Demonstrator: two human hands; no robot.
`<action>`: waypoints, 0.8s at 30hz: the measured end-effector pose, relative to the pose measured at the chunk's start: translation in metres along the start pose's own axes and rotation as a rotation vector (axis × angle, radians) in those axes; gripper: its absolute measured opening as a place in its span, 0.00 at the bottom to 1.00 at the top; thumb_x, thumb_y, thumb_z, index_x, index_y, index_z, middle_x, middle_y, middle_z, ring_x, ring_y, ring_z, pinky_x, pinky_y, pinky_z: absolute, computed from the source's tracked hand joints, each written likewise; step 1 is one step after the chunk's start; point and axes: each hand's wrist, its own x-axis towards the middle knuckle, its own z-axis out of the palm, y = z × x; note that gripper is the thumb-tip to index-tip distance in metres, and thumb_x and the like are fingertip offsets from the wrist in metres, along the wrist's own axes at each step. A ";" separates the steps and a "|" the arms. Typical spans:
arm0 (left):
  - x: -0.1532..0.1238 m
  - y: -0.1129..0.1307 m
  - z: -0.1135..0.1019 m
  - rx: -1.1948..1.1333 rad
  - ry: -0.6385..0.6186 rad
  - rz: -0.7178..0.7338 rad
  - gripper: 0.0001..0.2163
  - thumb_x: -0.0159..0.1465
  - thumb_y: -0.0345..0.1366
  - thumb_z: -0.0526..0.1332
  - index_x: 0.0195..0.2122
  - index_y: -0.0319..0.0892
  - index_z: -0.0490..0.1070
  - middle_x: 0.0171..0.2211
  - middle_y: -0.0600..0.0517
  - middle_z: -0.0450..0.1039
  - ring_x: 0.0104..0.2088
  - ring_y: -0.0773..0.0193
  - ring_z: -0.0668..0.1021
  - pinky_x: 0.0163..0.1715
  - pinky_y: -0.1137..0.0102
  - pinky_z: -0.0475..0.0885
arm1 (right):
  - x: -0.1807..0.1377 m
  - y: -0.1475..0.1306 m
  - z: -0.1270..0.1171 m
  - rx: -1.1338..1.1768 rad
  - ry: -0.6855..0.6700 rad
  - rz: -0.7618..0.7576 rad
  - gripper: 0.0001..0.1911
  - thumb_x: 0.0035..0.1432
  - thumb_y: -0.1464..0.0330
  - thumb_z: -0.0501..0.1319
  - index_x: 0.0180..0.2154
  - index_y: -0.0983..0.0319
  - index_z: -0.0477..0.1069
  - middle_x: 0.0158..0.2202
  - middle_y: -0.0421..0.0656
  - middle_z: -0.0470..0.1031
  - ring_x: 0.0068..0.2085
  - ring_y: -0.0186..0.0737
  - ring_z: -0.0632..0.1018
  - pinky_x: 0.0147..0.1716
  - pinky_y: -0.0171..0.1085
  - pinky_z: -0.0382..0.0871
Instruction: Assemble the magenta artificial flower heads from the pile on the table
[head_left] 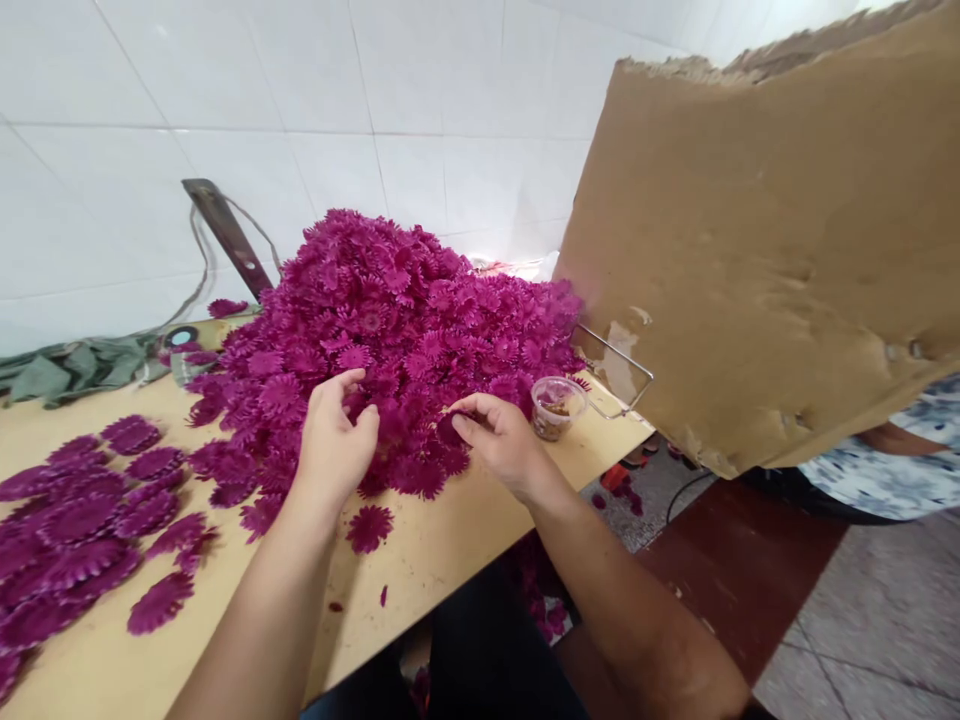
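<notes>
A large heap of magenta fabric flower pieces (390, 310) rises in the middle of the table. My left hand (337, 435) is at the heap's near side, thumb and fingers apart, with nothing between them. To its right, my right hand (495, 435) pinches a dark magenta flower piece (448, 430) between thumb and fingers. A single loose flower piece (370, 528) lies flat on the table between my forearms. Just beyond my right hand stands a small clear plastic cup (557, 405) with brownish bits in it.
Stacked flower pieces (82, 520) spread over the table's left side. A big cardboard sheet (765, 230) stands at the right, beside a bent metal wire (622, 365). Green cloth (82, 368) and a dark upright bar (229, 235) are near the tiled wall. Part of another person (892, 450) shows behind the cardboard.
</notes>
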 end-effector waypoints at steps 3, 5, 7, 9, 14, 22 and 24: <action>-0.026 0.008 0.008 -0.035 -0.247 0.001 0.15 0.48 0.42 0.61 0.36 0.40 0.71 0.36 0.48 0.74 0.38 0.59 0.74 0.42 0.63 0.68 | 0.004 0.005 0.002 -0.193 0.053 -0.026 0.05 0.51 0.68 0.56 0.28 0.63 0.67 0.25 0.39 0.69 0.27 0.32 0.68 0.30 0.33 0.60; -0.039 0.013 0.016 -0.098 -0.394 -0.045 0.17 0.47 0.47 0.62 0.34 0.39 0.72 0.30 0.49 0.74 0.34 0.59 0.75 0.36 0.65 0.70 | 0.003 0.006 0.004 -0.361 0.097 -0.045 0.07 0.54 0.66 0.55 0.29 0.63 0.67 0.26 0.40 0.70 0.28 0.33 0.68 0.29 0.34 0.58; -0.046 0.014 0.023 -0.149 -0.416 -0.081 0.18 0.46 0.49 0.63 0.30 0.39 0.71 0.26 0.52 0.73 0.29 0.62 0.73 0.29 0.69 0.68 | 0.002 0.004 0.005 -0.510 0.124 -0.041 0.08 0.55 0.66 0.54 0.29 0.63 0.67 0.26 0.41 0.71 0.28 0.34 0.68 0.29 0.34 0.56; -0.047 0.012 0.030 -0.199 -0.387 -0.099 0.17 0.46 0.49 0.63 0.27 0.39 0.70 0.23 0.54 0.70 0.25 0.66 0.71 0.25 0.72 0.66 | 0.003 0.000 0.006 -0.620 0.124 -0.032 0.09 0.56 0.67 0.53 0.28 0.63 0.67 0.26 0.42 0.71 0.28 0.35 0.68 0.29 0.35 0.55; -0.043 0.008 0.041 -0.292 -0.385 -0.135 0.15 0.46 0.48 0.63 0.23 0.39 0.67 0.19 0.57 0.64 0.22 0.70 0.66 0.23 0.74 0.61 | 0.011 -0.008 0.009 -0.772 0.141 -0.004 0.16 0.61 0.65 0.47 0.25 0.63 0.65 0.23 0.42 0.69 0.26 0.34 0.65 0.27 0.35 0.51; -0.038 0.007 0.036 -0.264 -0.310 -0.103 0.14 0.46 0.47 0.61 0.23 0.40 0.68 0.20 0.56 0.66 0.23 0.68 0.66 0.27 0.72 0.62 | 0.008 -0.008 0.006 -0.678 0.172 -0.145 0.15 0.60 0.62 0.49 0.27 0.62 0.65 0.26 0.43 0.68 0.29 0.36 0.68 0.32 0.36 0.61; -0.036 0.006 0.034 -0.255 -0.280 -0.094 0.14 0.47 0.48 0.60 0.22 0.41 0.66 0.19 0.57 0.64 0.23 0.69 0.65 0.26 0.72 0.61 | 0.004 -0.009 0.002 -0.632 0.186 -0.287 0.09 0.55 0.64 0.56 0.35 0.63 0.67 0.34 0.45 0.69 0.35 0.38 0.70 0.37 0.37 0.64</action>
